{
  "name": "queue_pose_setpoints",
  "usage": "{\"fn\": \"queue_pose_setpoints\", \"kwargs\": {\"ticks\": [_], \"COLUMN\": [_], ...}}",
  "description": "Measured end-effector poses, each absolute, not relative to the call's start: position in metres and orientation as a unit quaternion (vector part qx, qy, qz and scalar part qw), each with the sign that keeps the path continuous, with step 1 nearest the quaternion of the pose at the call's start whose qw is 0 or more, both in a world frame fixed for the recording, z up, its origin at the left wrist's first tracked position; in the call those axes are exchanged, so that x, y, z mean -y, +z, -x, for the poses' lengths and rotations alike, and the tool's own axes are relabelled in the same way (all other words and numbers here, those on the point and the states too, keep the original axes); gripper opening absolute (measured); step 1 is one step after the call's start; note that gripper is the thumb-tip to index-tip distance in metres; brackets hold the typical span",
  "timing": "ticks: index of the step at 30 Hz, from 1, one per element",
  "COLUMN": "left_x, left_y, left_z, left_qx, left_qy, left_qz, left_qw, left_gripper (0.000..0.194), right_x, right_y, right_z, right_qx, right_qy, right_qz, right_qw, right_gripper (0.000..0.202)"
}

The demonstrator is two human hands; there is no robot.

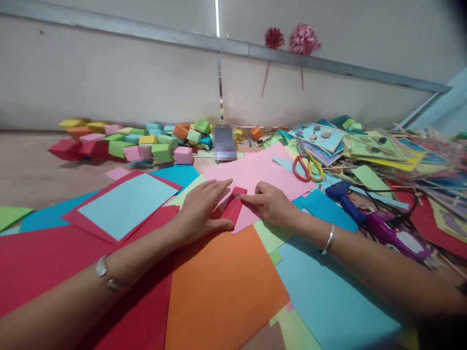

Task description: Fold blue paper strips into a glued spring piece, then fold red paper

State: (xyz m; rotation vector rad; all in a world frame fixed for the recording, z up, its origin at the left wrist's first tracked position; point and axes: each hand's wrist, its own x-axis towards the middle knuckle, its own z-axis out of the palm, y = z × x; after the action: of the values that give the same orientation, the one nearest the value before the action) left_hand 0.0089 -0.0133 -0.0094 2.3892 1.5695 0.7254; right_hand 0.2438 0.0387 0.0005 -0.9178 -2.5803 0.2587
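Note:
A narrow red paper piece (233, 210) lies slanted on a pink sheet (251, 170). My left hand (199, 211) rests flat at its left, fingers spread, with the thumb tip touching its lower end. On the other side, my right hand (275, 204) has its fingers curled and the index finger stretched along the strip. A small silver blade-like piece (237, 196) sticks out at that fingertip; the rest of it is hidden by the hand. An orange sheet (222, 291) lies nearest me, below both hands.
Folded paper cubes (162, 153) line the wall at left. Scissors (308, 163), a purple and blue glue gun (394, 233) with a cord, and decorated cards (319, 135) crowd the right. Light blue paper (129, 206) tops red sheets at left. Two paper flowers (304, 39) hang above.

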Motion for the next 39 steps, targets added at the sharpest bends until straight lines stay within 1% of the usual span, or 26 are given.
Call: {"fn": "queue_pose_setpoints", "kwargs": {"ticks": [2, 5, 7, 11, 15, 17, 19, 21, 24, 25, 32, 39], "left_x": [0.013, 0.013, 0.015, 0.016, 0.016, 0.017, 0.019, 0.022, 0.023, 0.023, 0.017, 0.019], "left_y": [-0.009, -0.007, -0.005, -0.003, -0.003, -0.002, 0.002, 0.008, 0.018, 0.020, 0.022, 0.023], "left_z": [-0.009, -0.009, -0.008, -0.008, -0.008, -0.009, -0.009, -0.009, -0.005, -0.004, 0.004, 0.003], "left_qx": [-0.516, -0.499, -0.499, -0.508, -0.510, -0.510, -0.505, -0.496, -0.483, -0.479, -0.461, -0.457], "left_qy": [0.248, 0.214, 0.198, 0.193, 0.181, 0.178, 0.171, 0.153, 0.109, 0.097, 0.054, 0.038], "left_qz": [-0.817, -0.838, -0.842, -0.838, -0.839, -0.840, -0.844, -0.852, -0.864, -0.867, -0.880, -0.885], "left_qw": [0.065, 0.051, 0.055, 0.056, 0.055, 0.055, 0.057, 0.067, 0.090, 0.096, 0.103, 0.085], "left_gripper": [0.088, 0.060, 0.052, 0.049, 0.047, 0.046, 0.044, 0.045, 0.050, 0.052, 0.048, 0.048], "right_x": [-0.043, -0.047, -0.050, -0.056, -0.058, -0.054, -0.045, -0.036, -0.028, -0.027, -0.023, -0.013], "right_y": [0.000, -0.001, -0.002, -0.003, 0.000, 0.003, 0.007, 0.009, 0.009, 0.008, -0.001, 0.000], "right_z": [-0.244, -0.245, -0.245, -0.249, -0.255, -0.255, -0.254, -0.251, -0.248, -0.248, -0.246, -0.243], "right_qx": [0.915, 0.908, 0.904, 0.902, 0.883, 0.879, 0.885, 0.902, 0.925, 0.928, 0.939, 0.941], "right_qy": [0.092, 0.103, 0.104, 0.086, 0.056, 0.052, 0.058, 0.071, 0.077, 0.077, 0.032, 0.028], "right_qz": [0.338, 0.348, 0.357, 0.363, 0.384, 0.372, 0.343, 0.301, 0.247, 0.239, 0.218, 0.131], "right_qw": [0.200, 0.210, 0.213, 0.217, 0.264, 0.294, 0.308, 0.302, 0.280, 0.274, 0.265, 0.309], "right_gripper": [0.025, 0.025, 0.025, 0.024, 0.022, 0.027, 0.036, 0.034, 0.014, 0.012, 0.024, 0.021]}}
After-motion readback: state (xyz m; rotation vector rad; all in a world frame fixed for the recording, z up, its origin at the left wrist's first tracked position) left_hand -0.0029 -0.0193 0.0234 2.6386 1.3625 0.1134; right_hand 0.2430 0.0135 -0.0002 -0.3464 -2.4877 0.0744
